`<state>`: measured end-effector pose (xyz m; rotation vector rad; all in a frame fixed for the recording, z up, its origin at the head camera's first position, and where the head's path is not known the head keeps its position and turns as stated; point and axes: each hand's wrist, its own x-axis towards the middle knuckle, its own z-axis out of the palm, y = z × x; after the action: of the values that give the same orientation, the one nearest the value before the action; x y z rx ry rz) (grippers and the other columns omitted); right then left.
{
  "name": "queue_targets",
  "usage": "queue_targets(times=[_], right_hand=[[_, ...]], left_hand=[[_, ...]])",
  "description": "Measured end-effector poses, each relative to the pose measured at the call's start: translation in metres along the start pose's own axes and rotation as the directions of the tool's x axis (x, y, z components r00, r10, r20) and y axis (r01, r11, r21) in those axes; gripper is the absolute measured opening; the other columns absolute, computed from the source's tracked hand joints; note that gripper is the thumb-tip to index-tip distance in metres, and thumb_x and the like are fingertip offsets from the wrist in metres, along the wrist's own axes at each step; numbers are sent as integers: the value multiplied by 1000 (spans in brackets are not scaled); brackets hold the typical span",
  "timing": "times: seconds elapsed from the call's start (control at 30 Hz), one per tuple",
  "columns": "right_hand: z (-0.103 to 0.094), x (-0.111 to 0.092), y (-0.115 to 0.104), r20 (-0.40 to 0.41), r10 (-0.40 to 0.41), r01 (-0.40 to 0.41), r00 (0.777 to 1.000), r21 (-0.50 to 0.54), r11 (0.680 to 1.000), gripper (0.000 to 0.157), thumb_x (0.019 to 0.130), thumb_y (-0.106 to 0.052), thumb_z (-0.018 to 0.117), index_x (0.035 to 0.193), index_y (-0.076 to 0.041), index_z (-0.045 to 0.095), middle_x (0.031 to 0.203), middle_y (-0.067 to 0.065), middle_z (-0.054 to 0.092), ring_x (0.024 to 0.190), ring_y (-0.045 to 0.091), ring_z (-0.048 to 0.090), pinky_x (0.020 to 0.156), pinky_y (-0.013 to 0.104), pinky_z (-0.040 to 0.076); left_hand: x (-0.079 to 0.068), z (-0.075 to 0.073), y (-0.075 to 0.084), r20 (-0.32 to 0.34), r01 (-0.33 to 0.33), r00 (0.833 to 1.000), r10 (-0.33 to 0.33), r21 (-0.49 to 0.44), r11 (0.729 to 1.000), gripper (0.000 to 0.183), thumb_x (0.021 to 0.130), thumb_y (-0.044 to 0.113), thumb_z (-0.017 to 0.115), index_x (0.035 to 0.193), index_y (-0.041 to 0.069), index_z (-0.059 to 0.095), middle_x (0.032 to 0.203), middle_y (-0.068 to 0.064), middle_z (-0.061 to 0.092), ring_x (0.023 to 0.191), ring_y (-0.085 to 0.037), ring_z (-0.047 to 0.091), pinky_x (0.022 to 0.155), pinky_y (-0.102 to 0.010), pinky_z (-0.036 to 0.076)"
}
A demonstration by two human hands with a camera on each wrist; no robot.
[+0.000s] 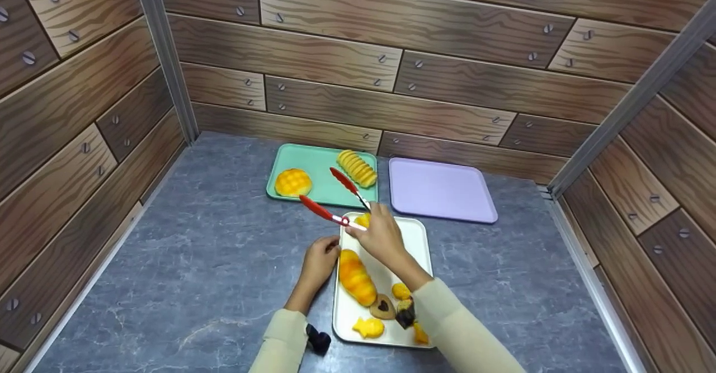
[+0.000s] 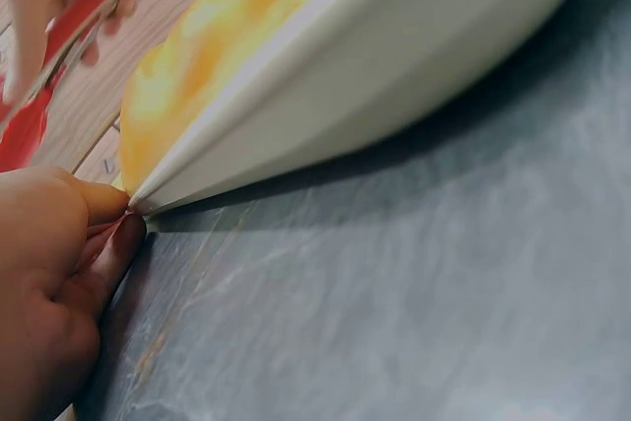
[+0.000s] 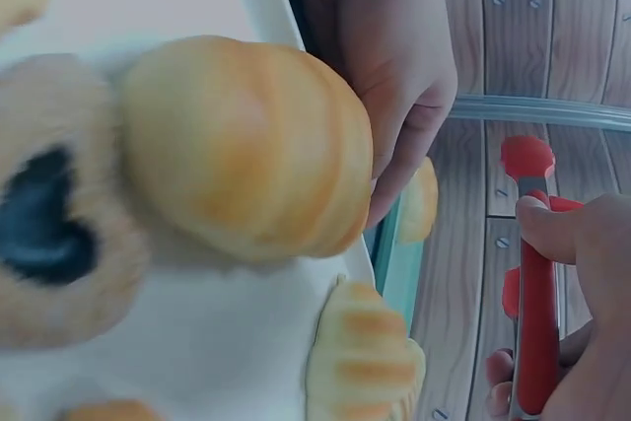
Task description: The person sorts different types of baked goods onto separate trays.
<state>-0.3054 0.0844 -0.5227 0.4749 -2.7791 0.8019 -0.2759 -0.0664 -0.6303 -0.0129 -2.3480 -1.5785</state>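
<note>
My right hand (image 1: 382,236) grips red-and-silver tongs (image 1: 316,207), their arms spread with nothing between the tips, near the front of the green tray (image 1: 316,157). With thumb and fingers, my left hand (image 1: 318,267) pinches the left rim of the white tray (image 1: 414,241); the left wrist view shows this pinch close up. A long glossy bread roll (image 1: 358,279) lies on the white tray beside that hand. Near it are a heart-centred cookie (image 1: 382,307), a yellow fish-shaped piece (image 1: 368,327) and several small pastries. A ridged pastry (image 3: 360,357) is partly hidden by my right hand in the head view.
On the green tray sit a round crosshatched bun (image 1: 293,183) and a ridged oblong bread (image 1: 357,168). A bare lilac tray (image 1: 442,188) stands to its right. Wood-patterned walls (image 1: 335,43) enclose the grey marbled table (image 1: 184,261) at the back and both sides.
</note>
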Motion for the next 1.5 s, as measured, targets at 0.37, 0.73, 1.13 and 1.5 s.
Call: queue_targets(times=[0.37,0.73,1.13,1.5], right_hand=[[-28,-48,33,-7,67,-65,998,116,991,80,82,-39,83,143,-1,49,132,20,52,114,36,58,96,52,48],[-41,-87,71,68,186,-190,980,66,980,84,84,-38,81,148,1,44,142,21,48,124,39,54,102,56,45],[-40,-90,106,83,198,-196,977,-27,980,83,84,-38,81,146,4,46,142,23,50,125,42,54,104,58,43],[-35,-81,127,82,168,-160,982,-94,983,78,82,-39,82,143,-1,51,133,19,56,118,39,58,96,57,48]], left_hand=[[-2,-2,-2,30,34,999,-33,-14,999,28,94,3,63,120,-4,70,105,-15,71,95,-23,63,88,-40,53],[-4,-3,-2,18,66,998,-66,-7,998,27,93,4,64,119,-4,71,103,-13,70,95,-22,63,88,-39,53],[-2,-4,2,22,90,996,-89,-25,996,27,94,5,63,119,-3,71,100,-12,69,91,-20,61,86,-37,52],[1,-1,2,36,96,995,-95,-26,995,26,94,6,63,118,-2,72,103,-12,69,94,-21,62,87,-38,52]])
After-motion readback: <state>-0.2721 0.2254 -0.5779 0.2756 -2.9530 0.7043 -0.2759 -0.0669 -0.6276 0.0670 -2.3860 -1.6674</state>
